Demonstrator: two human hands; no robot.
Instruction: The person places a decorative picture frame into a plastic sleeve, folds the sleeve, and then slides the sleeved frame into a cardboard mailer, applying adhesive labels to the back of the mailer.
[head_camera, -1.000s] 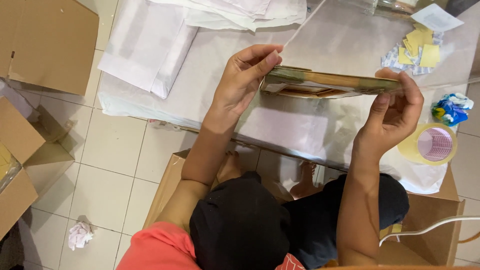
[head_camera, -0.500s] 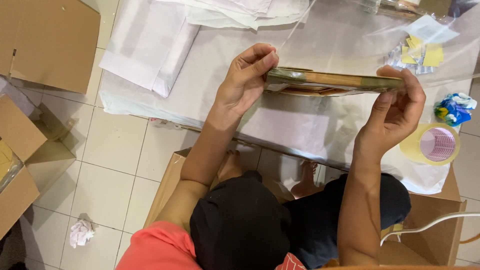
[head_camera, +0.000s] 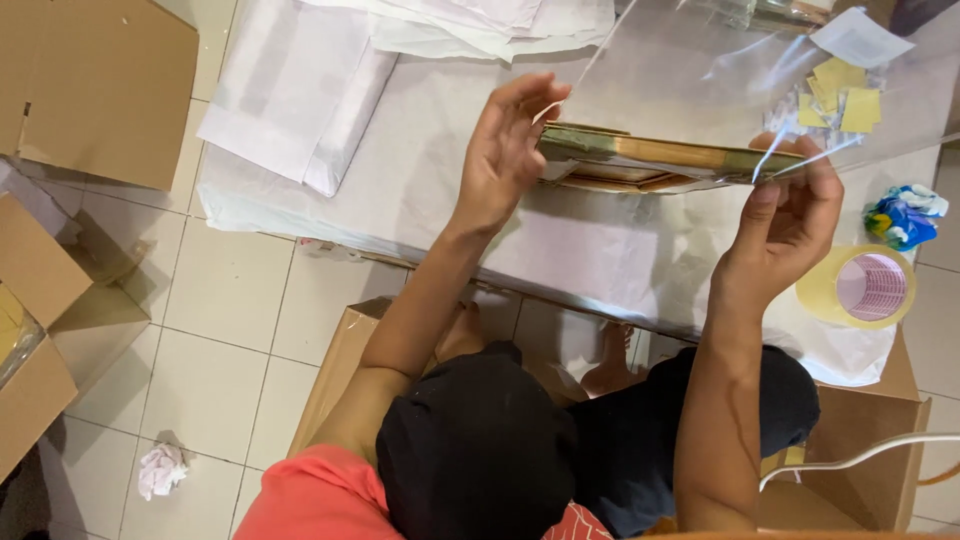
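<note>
Your left hand (head_camera: 505, 150) and right hand (head_camera: 790, 225) each grip the flat framed panel (head_camera: 660, 157), half inside its clear plastic sleeve (head_camera: 700, 75); sealing remains.

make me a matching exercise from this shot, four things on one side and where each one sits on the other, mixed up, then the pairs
Things:
1. flat wooden frame
2. roll of tape
3. crumpled white paper
4. yellow paper squares

Places:
A. on the tiled floor, lower left
B. held edge-on between the left hand and the right hand
C. on the table near its right edge, beside the right hand
D. at the far right of the table, seen through the clear plastic sheet

Pairs: 1-B, 2-C, 3-A, 4-D
</note>
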